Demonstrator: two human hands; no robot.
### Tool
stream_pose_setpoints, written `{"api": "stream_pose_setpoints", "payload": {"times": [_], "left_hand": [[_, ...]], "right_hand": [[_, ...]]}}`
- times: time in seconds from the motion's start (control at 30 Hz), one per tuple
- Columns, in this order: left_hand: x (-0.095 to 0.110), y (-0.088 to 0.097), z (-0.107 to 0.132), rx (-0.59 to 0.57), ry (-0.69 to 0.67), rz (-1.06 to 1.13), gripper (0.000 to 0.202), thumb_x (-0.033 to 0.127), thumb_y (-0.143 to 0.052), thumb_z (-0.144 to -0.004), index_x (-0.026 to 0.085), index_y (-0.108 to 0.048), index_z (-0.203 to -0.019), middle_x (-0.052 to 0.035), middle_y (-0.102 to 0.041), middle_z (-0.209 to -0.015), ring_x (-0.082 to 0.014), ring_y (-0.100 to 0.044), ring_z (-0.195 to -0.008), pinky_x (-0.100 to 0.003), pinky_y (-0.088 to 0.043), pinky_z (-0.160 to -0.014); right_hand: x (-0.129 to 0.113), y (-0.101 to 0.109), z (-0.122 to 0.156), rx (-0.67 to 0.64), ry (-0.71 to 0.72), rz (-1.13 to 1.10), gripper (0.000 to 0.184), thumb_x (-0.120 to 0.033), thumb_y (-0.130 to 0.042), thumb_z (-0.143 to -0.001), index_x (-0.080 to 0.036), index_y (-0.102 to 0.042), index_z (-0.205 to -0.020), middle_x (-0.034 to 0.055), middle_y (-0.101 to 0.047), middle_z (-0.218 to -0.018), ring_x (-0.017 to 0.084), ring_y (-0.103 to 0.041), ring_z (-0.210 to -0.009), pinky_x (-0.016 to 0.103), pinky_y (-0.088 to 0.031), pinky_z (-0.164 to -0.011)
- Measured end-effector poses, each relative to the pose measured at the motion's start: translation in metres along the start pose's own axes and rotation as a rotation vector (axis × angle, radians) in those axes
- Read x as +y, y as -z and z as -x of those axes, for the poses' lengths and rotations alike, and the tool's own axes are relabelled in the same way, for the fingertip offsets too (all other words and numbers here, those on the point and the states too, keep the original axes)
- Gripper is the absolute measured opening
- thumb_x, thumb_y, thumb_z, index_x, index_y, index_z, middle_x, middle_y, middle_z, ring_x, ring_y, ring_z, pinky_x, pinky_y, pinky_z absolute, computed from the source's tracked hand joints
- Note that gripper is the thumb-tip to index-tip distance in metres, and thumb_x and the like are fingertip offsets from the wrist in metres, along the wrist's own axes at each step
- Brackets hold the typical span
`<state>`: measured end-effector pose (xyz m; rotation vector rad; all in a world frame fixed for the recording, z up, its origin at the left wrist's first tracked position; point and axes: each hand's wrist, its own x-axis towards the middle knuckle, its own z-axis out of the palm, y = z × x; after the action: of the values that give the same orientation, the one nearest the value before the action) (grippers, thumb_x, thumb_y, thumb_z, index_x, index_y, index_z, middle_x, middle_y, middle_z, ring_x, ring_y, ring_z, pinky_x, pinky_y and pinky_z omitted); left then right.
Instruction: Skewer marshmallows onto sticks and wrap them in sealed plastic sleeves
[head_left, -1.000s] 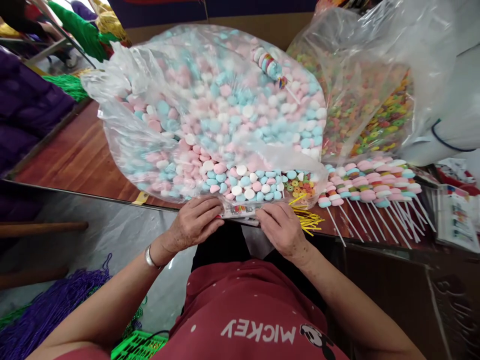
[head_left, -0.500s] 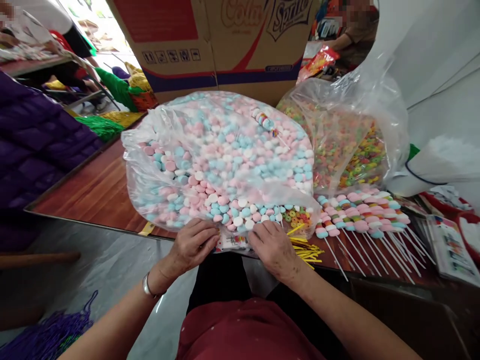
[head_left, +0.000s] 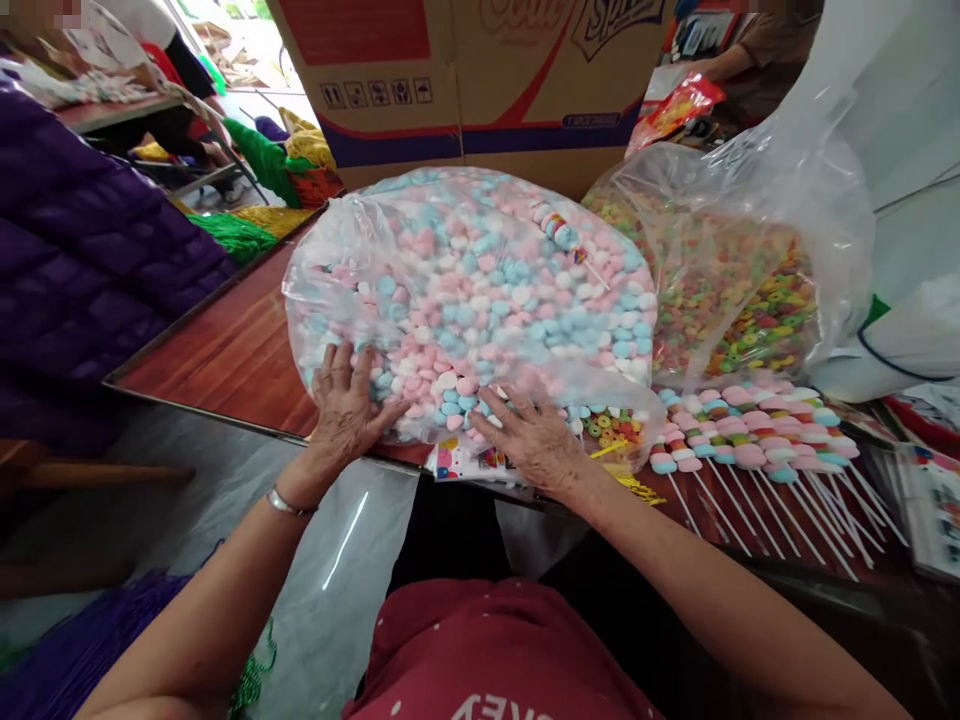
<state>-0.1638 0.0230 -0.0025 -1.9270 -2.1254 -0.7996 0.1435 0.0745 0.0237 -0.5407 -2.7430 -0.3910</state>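
Observation:
A big clear plastic bag (head_left: pixel 517 335) full of pink, blue and white marshmallows lies on the table before me. My left hand (head_left: pixel 346 405) rests on the bag's lower left part, its fingers spread. Over the front opening, my right hand (head_left: pixel 536 440) lies on the plastic and marshmallows, fingers apart and holding nothing. Just below it, at the table edge, is a flat printed packet (head_left: pixel 457 460), partly covered. Ring-shaped gummies (head_left: pixel 619 432) sit right of my right hand, with yellow twist ties (head_left: pixel 637 487) beside them. One wrapped marshmallow skewer (head_left: pixel 559 232) lies on top of the bag.
Several marshmallow skewers (head_left: pixel 757 430) with white sticks lie side by side on the right. Behind them stands a bag of colourful gummy rings (head_left: pixel 735 290). A cardboard box (head_left: pixel 487 90) blocks the back. The wooden table (head_left: pixel 217 355) has its edge at left. Another person's arm (head_left: pixel 720 65) shows at back right.
Both hands have moved from the front edge up onto the marshmallow bag and opened, the left going furthest. The printed packet is more exposed. The whole view has shifted slightly.

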Motion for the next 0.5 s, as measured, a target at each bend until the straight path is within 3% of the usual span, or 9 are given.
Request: {"api": "stream_pose_setpoints", "payload": {"times": [0.23, 0.5], "left_hand": [[0.018, -0.007, -0.012, 0.0, 0.029, -0.026, 0.099, 0.078, -0.038, -0.086, 0.001, -0.034, -0.149, -0.0336, -0.023, -0.157, -0.044, -0.014, -0.15, -0.062, -0.006, -0.117], [0.018, -0.013, -0.026, 0.011, 0.021, -0.008, 0.098, 0.074, -0.042, -0.086, 0.0, -0.033, -0.149, -0.0355, -0.022, -0.157, -0.0452, -0.011, -0.15, -0.065, -0.004, -0.116]], "right_hand": [[0.006, -0.007, 0.0, -0.036, -0.004, -0.005, 0.046, -0.01, -0.051, -0.095, -0.022, -0.052, -0.14, 0.0137, -0.044, -0.153, 0.032, -0.051, -0.126, 0.046, -0.051, -0.089], [0.011, -0.011, -0.004, -0.012, -0.035, -0.065, 0.047, -0.004, -0.051, -0.094, -0.023, -0.054, -0.136, 0.0112, -0.048, -0.151, 0.029, -0.051, -0.125, 0.043, -0.055, -0.087]]}}
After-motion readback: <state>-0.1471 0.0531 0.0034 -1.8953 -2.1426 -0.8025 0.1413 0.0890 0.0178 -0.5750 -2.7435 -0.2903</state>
